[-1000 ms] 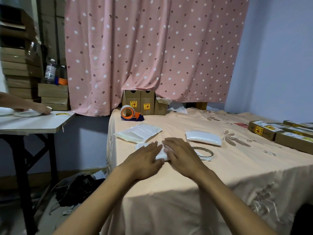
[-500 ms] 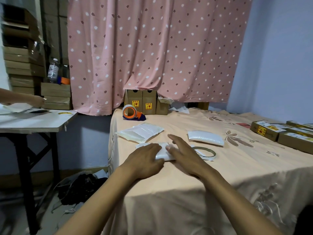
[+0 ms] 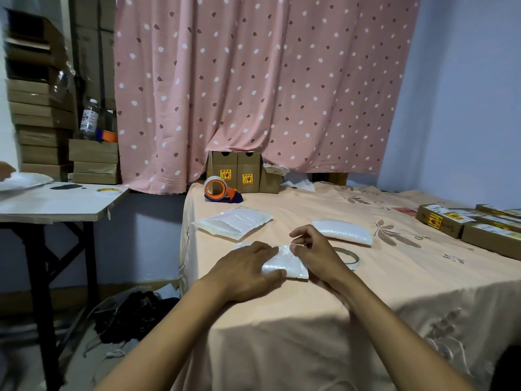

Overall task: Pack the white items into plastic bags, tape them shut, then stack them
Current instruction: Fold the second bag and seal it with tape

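A white item in a clear plastic bag (image 3: pixel 284 266) lies near the front of the peach-covered table (image 3: pixel 324 300). My left hand (image 3: pixel 248 270) lies flat on the bag's left part and presses it down. My right hand (image 3: pixel 313 249) has its fingers curled at the bag's top edge, pinching what looks like a thin strip of tape. A second bagged white item (image 3: pixel 344 231) lies to the right behind my right hand. A stack of empty plastic bags (image 3: pixel 234 221) lies to the left behind. A thin tape roll (image 3: pixel 348 256) sits half hidden by my right hand.
An orange tape dispenser (image 3: pixel 221 190) stands at the table's back left, before small brown boxes (image 3: pixel 242 176). Flat labelled cartons (image 3: pixel 468 224) line the right edge. A side table (image 3: pixel 59 204) stands to the left, where another person's hand (image 3: pixel 5 169) is. Dark clutter (image 3: pixel 135 314) lies on the floor.
My right hand has lifted off the bag and curled its fingers at the bag's top edge. The left hand stays pressed on the bag.
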